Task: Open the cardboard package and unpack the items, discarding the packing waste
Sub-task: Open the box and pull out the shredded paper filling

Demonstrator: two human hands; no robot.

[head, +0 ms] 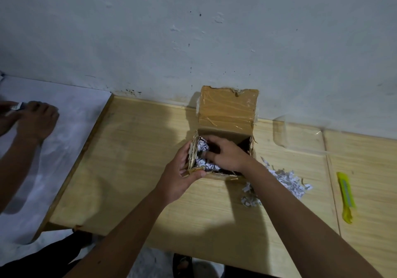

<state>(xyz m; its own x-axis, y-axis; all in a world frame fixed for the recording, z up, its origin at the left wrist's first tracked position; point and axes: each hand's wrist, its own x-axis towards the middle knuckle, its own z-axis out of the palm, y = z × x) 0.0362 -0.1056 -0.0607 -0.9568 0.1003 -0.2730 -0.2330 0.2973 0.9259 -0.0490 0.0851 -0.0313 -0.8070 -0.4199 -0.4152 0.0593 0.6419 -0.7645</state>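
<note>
Starting at the far left, another person's hands (pixel 32 118) rest on a white sheet (pixel 71 131) and pinch a small pale object that is too small to identify. Beside that sheet begins the light wood-grain tabletop (pixel 133 159), pushed against a scuffed, pale blue-grey wall (pixel 193 30) with dark specks and chipped paint; a seam in the wood runs front to back near the right side. Near the middle of the tabletop, close to the wall, stands the cardboard box (pixel 225 127), its taped top flap (pixel 227 105) standing upright at the back and its torn edges ragged. The left hand (pixel 182 176) has its grip closed on the box's near left corner, thumb over the front rim and fingers against the left side. The right hand (pixel 225 153) reaches down into the open box, fingers curled over crumpled white paper (pixel 203 145) printed in black; whether that grip is actually holding the paper cannot be told. Just right of the box, a pile of shredded paper (pixel 287 183) lies on the wood, partly behind the right forearm. A sheet of clear plastic film (pixel 298 133) lies near the wall beyond it. Farther right, past the seam, a yellow utility knife (pixel 345 196) lies flat, well apart from the box.
</note>
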